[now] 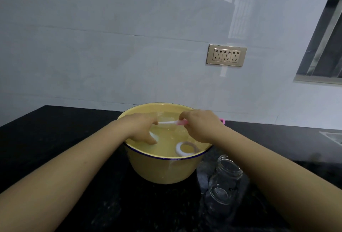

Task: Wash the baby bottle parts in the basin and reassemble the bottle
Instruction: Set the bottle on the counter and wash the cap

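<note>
**user_a:** ok so what's going on over the basin [164, 169]? Looks like both hands are in it.

**user_b:** yep. Yellow basin with a dark blue rim, full of water, sitting on the black speckled surface [55, 139]. The left hand [142, 128] is down at the water with the fingers curled around something white, probably one of the small bottle parts [154, 135], but it's mostly hidden under the palm so I can't tell exactly which piece. The right hand [201, 126] is clenched around the pink handle of a little brush [174, 122], and the white brush end points toward the left hand's fingers.

**user_a:** is the brush actually touching the part?

**user_b:** can't say for sure, the tip disappears right at the left fingers. Close enough that it looks like contact.

**user_a:** and the rest of the bottle?

**user_b:** white screw ring [185, 148] is in the water near the front rim of the basin, on the right side, nobody's touching it. The clear glass bottle body [224, 178] is out of the basin, standing on the surface just beside it to the right, mouth open and tipped a bit toward the camera view, under the right forearm. A bit of pink [222, 120] pokes out behind the right hand at the rim too.

**user_a:** background?

**user_b:** pale wall, triple gold outlet [226, 55], window edge [322, 47] on the right.
</note>
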The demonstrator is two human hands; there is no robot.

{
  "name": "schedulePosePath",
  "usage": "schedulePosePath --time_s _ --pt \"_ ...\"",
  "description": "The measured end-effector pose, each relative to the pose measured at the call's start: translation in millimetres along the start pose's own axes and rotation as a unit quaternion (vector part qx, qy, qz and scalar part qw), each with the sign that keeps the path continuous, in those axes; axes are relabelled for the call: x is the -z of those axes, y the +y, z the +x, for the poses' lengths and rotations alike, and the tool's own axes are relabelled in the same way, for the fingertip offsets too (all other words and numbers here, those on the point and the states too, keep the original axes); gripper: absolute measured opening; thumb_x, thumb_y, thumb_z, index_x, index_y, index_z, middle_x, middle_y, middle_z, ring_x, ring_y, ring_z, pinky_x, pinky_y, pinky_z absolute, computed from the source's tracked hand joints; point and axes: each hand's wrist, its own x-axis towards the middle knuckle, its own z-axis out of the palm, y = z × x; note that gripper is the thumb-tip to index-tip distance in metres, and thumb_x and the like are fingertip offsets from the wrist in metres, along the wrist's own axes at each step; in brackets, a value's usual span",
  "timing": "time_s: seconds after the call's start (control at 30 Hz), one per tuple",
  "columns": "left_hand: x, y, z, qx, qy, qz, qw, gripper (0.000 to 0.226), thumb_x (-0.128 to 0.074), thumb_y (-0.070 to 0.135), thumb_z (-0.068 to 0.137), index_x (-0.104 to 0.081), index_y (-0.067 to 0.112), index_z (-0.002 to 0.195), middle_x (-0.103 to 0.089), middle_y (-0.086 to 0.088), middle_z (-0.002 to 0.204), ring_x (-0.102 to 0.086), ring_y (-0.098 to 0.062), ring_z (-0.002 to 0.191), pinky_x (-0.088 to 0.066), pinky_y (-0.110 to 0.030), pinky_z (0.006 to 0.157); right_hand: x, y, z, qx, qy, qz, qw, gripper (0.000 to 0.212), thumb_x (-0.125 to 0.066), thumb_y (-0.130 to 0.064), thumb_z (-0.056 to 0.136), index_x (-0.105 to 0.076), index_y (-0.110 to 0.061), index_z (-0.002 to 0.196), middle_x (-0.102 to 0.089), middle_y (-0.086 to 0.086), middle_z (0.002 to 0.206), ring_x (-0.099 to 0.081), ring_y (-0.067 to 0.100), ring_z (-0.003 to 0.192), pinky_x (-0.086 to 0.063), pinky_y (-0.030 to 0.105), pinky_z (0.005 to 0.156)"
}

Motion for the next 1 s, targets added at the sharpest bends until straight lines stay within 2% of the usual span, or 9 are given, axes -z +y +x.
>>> schedulePosePath --time_s 0.2,0.37,0.5,0.6,0.67,0.73,0.83,0.93,1.0 --pt "2.5 6.4 10.3 0.018 -0.053 0.035 0.998 0.068 -0.060 0.046 0.086 -0.036 0.018 0.143 -0.049 -0.002 0.138 -0.049 -0.023 0.122 -0.040 -0.030 0.093 -6.8 9.3 -7.1 -0.010 0.037 0.009 0.999 0.036 -0.046 -0.015 0.092 -0.051 -0.029 0.125 -0.063 -0.003 0.117 -0.056 0.021 0.108 -0.029 0.030 0.080" --pt "-1.4 6.0 9.9 0.009 -0.118 0.088 0.989 0.048 -0.054 0.045 0.090 -0.057 0.006 0.119 -0.057 -0.004 0.102 -0.053 -0.021 0.089 -0.039 -0.028 0.074 -3.1 16.1 -14.4 -0.007 0.093 0.002 0.996 0.046 -0.046 -0.007 0.083 -0.056 -0.034 0.119 -0.065 -0.006 0.110 -0.055 0.021 0.103 -0.023 0.029 0.074" --pt "-5.4 3.9 8.2 0.001 -0.156 0.051 0.986 0.052 -0.060 0.038 0.086 -0.043 0.013 0.129 -0.049 -0.002 0.111 -0.050 -0.022 0.099 -0.040 -0.029 0.079 1.4 22.9 -17.6 0.009 0.119 -0.016 0.993 0.044 -0.045 -0.006 0.085 -0.059 -0.033 0.117 -0.065 -0.005 0.104 -0.058 0.022 0.099 -0.023 0.030 0.071" --pt "-8.3 -0.2 10.0 -0.008 -0.132 0.018 0.991 0.052 -0.064 0.034 0.082 -0.042 0.014 0.125 -0.048 0.001 0.106 -0.048 -0.020 0.094 -0.040 -0.028 0.077 3.3 25.6 -19.9 0.043 0.150 -0.043 0.987 0.036 -0.054 -0.008 0.083 -0.063 -0.029 0.111 -0.067 -0.002 0.092 -0.063 0.025 0.084 -0.026 0.029 0.067" --pt "-10.0 -5.0 11.0 -0.008 -0.096 -0.026 0.995 0.048 -0.066 0.031 0.081 -0.044 0.015 0.121 -0.051 0.001 0.108 -0.050 -0.019 0.095 -0.041 -0.027 0.077 2.6 28.2 -21.1 0.075 0.179 -0.087 0.977 0.033 -0.073 -0.006 0.065 -0.070 -0.027 0.091 -0.064 -0.003 0.068 -0.061 0.024 0.056 -0.027 0.026 0.058" --pt "-12.4 -9.6 12.6 -0.015 -0.047 -0.078 0.996 0.042 -0.069 0.027 0.078 -0.048 0.017 0.114 -0.053 0.003 0.103 -0.051 -0.017 0.091 -0.041 -0.025 0.071 1.8 27.9 -24.5 0.105 0.180 -0.113 0.972 0.038 -0.081 -0.003 0.051 -0.071 -0.027 0.079 -0.056 -0.004 0.055 -0.053 0.021 0.042 -0.025 0.023 0.051" --pt "-15.5 -13.5 15.7 -0.025 0.007 -0.098 0.995 0.039 -0.071 0.024 0.074 -0.053 0.019 0.109 -0.052 0.002 0.104 -0.053 -0.017 0.091 -0.043 -0.025 0.072 3.1 27.3 -29.1 0.155 0.186 -0.133 0.961 0.043 -0.080 -0.001 0.049 -0.072 -0.027 0.081 -0.052 -0.003 0.054 -0.049 0.021 0.041 -0.024 0.024 0.051" --pt "-17.4 -17.4 16.4 -0.016 0.036 -0.102 0.994 0.061 -0.073 0.025 0.071 -0.047 0.024 0.126 -0.040 0.006 0.108 -0.050 -0.017 0.099 -0.047 -0.030 0.084 10.3 28.7 -30.1 0.206 0.194 -0.155 0.946 0.042 -0.078 -0.002 0.058 -0.073 -0.027 0.091 -0.054 -0.001 0.060 -0.050 0.022 0.045 -0.027 0.026 0.052" --pt "-16.8 -18.5 14.9 -0.030 0.064 -0.130 0.989 0.069 -0.076 0.022 0.068 -0.045 0.027 0.130 -0.043 0.008 0.115 -0.049 -0.017 0.107 -0.047 -0.033 0.091 14.8 30.8 -30.9 0.239 0.216 -0.150 0.935 0.038 -0.070 0.000 0.067 -0.073 -0.025 0.095 -0.055 0.001 0.063 -0.049 0.022 0.046 -0.033 0.027 0.050"
